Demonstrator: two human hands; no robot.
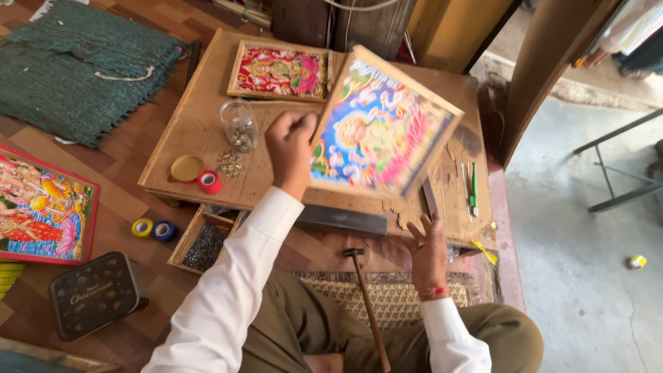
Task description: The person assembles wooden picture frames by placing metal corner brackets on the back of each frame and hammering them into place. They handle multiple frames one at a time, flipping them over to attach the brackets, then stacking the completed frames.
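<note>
1. The colourful print sits inside its wooden frame (382, 124), so the fitting looks done; the frame is tilted up off the worktable (200, 138), blurred, mid-handling.
2. A second framed print (280, 70) lies flat at the back of the table, and a third, red-bordered picture (43, 206) rests on the floor.
3. Left to do, I'd judge: fastening. The hammer (366, 304) lies untouched by the knee, and the jar (239, 126) and the loose tacks (229, 164) lie on the table.
4. Left hand (290, 148) is raised, arm stretched forward, fingers curled on the frame's left edge.
5. Right hand (428, 252) is low under the frame's bottom corner, fingers spread and open; whether it touches, I cannot tell.
</note>
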